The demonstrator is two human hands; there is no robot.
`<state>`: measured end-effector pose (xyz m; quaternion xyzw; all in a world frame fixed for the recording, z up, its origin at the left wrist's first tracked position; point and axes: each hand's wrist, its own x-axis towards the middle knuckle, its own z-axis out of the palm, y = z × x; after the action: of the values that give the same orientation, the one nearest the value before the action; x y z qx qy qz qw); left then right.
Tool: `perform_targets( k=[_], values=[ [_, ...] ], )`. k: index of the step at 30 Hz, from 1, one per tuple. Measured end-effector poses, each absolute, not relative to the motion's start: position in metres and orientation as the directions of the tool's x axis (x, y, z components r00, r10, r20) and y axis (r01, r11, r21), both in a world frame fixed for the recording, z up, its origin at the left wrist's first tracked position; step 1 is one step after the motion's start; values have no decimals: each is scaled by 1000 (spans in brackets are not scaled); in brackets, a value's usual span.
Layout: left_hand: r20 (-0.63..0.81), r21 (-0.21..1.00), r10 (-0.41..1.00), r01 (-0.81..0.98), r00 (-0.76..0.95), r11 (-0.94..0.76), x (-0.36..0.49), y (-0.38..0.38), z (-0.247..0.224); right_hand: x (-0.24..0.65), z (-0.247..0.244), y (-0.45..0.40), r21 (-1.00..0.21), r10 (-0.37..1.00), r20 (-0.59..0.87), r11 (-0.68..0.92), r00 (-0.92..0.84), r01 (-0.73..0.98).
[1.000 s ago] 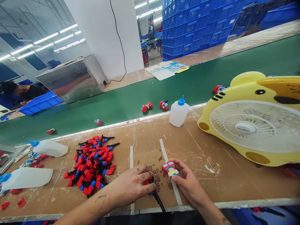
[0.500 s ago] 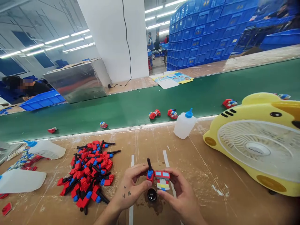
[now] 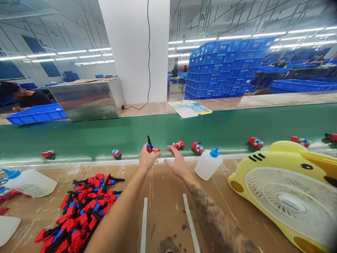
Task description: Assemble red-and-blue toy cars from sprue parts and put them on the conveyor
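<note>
My left hand (image 3: 147,160) is closed around a small red toy robot part (image 3: 154,150) with a blue piece and an upright black barrel. It is at the near edge of the green conveyor belt (image 3: 86,135). To its right, my right hand (image 3: 179,163) has its fingers apart and holds nothing. Just beyond those fingers lies a red and white toy part (image 3: 179,144) on the belt. Another red toy part (image 3: 197,147) rests farther right. On the table at left is a heap of red, blue and black toy arms (image 3: 86,207).
A white squeeze bottle (image 3: 207,165) with a blue cap stands by my right forearm. A yellow duck-shaped fan (image 3: 238,172) takes up the right side. Another bottle (image 3: 34,182) lies at left. White tape strips (image 3: 144,225) mark the brown table. Blue crates (image 3: 218,70) are stacked beyond the belt.
Both hands have moved forward from the table to the belt, the toy part now in my left hand alone. My right hand has let go of it. The view has levelled.
</note>
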<state>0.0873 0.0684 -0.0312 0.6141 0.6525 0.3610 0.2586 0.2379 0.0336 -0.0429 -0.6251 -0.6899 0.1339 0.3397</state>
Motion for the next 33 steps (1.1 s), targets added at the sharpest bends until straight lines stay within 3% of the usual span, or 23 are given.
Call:
perform_targets(
  k=[4,8,12,16,19,22,24,27,30,33],
  values=[
    [-18,609,999,792,-42,44,66,148,-37,262,-53,113,-543,940,185,-145,286,827],
    [-164,418,986,908,40,33,74,183,-56,278,-63,150,-473,947,93,-230,308,851],
    [-197,325,975,945,103,-34,87,189,-74,270,-67,129,-467,986,112,-58,124,882],
    [-177,307,957,937,229,-168,70,180,-73,248,-79,44,-532,963,103,266,-250,804],
    [-190,267,925,924,329,-274,34,159,-57,240,-94,-18,-591,890,183,439,-417,677],
    [-240,181,880,909,410,-375,-11,119,-38,244,-102,-46,-693,894,276,440,-353,571],
    [-307,129,836,890,454,-436,-38,83,-31,249,-104,-54,-828,915,292,387,-278,405],
    [-392,70,794,875,465,-478,-66,31,-29,254,-105,-69,-991,985,133,133,-109,-8],
    [-392,26,808,883,441,-469,-78,-3,-32,257,-108,-97,-945,996,-95,-90,-2,-314],
    [-382,-14,839,905,389,-426,-83,-15,-34,263,-110,-131,-875,983,-182,-164,-4,-456]
  ],
)
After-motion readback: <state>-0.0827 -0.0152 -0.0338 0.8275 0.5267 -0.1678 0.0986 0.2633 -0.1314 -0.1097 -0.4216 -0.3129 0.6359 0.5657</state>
